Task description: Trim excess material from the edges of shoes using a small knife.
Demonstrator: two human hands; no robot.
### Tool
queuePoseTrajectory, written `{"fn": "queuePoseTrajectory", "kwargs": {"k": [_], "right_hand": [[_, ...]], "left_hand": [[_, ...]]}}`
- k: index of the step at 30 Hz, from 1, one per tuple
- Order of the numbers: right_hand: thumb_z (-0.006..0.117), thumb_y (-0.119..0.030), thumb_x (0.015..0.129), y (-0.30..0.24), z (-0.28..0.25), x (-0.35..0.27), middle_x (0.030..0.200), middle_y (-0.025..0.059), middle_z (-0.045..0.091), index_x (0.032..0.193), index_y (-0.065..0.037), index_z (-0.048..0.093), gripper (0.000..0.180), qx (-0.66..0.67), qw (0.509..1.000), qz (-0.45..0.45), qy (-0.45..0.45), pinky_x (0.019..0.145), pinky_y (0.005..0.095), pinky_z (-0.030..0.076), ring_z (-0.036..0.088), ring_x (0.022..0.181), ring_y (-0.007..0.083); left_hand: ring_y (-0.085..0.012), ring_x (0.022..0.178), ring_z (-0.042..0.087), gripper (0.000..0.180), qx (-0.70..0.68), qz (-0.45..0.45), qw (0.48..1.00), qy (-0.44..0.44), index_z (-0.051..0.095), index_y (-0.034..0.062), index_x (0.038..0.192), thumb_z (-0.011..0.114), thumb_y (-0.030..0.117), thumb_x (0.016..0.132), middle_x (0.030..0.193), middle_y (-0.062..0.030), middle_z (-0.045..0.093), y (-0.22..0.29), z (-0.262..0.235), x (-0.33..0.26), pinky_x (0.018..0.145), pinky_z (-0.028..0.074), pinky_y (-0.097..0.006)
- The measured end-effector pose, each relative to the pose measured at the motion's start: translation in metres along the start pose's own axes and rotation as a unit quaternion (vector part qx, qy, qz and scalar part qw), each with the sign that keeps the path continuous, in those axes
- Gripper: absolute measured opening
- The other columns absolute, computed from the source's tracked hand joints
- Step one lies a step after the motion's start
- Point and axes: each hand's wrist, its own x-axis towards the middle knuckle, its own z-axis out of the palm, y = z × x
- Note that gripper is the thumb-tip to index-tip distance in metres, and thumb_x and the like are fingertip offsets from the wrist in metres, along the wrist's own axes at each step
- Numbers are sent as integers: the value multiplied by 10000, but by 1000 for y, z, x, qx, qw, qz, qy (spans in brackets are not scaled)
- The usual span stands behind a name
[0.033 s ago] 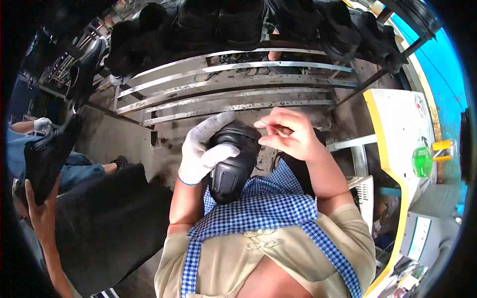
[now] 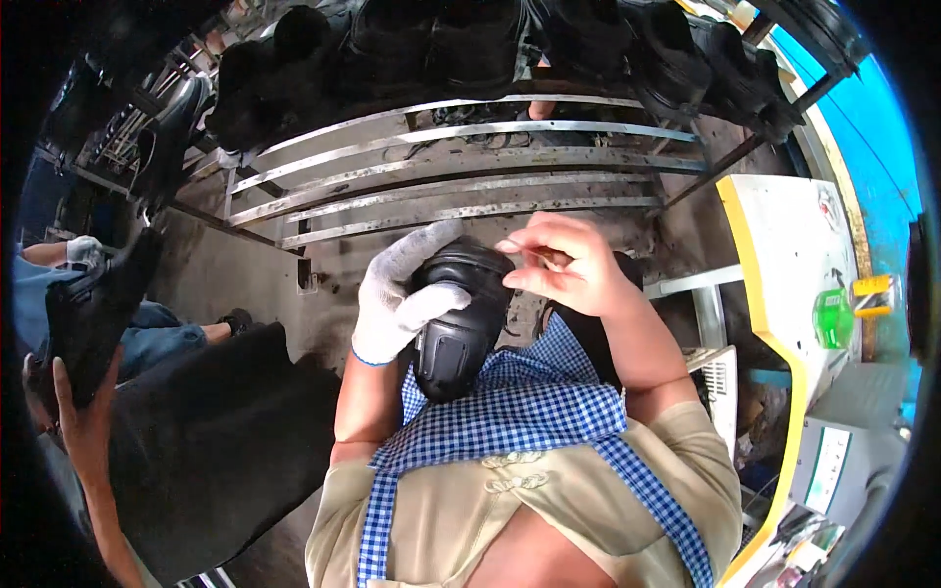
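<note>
L hand [image 2: 392,306] clamped on blk shoe [image 2: 459,333]; R hand [image 2: 569,260] by its edge, can't tell grip; open floor [image 2: 216,269] to L

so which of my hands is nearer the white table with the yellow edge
Right: the right hand is left of the white table, apart from it; the left hand is farther left, holding the black shoe.

Slatted metal rack [image 2: 549,126], yellow-edged white table [image 2: 794,225]

Far: a slatted metal rack [image 2: 549,126] bore a row of black shoes [image 2: 475,44] on its upper tier. Right: a yellow-edged white table [image 2: 784,225] carried 1 green object [image 2: 831,319].
</note>
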Motion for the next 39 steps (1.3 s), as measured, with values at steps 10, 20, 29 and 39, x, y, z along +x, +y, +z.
{"fn": "queuePoseTrajectory", "kwargs": {"k": [10,20,29,39], "right_hand": [[898,-138,667,-6,36,5,1066,100,639,1147,16,550,613,8,994,98,51,883,306,506,620,1022,160],[778,-59,791,5,36,13,975,58,601,1132,3,538,422,41,986,163,19,801,263,507,609,931,119],[685,6,837,-23,-11,16,738,51,540,1163,-120,709,350,-161,986,-18,-26,500,268,418,520,562,139],[730,-36,797,-40,-25,18,686,44,527,1098,-176,743,332,-272,956,-43,-104,448,289,384,497,505,167]], "left_hand": [[-232,1149,589,672,23,21,997,68,566,-44,1285,813,282,752,1215,-152,630,-17,0,6,1011,449,-360],[-213,1100,613,763,118,38,992,20,554,-16,1286,896,217,645,1180,-127,642,-10,5,10,971,474,-332],[-200,1061,619,780,-34,-8,998,52,523,-47,1326,879,151,660,1162,-118,640,-5,-10,9,968,475,-327],[-205,1088,611,809,-26,-47,998,25,530,-74,1304,887,202,632,1184,-151,633,-9,-5,1,973,472,-329]]}}
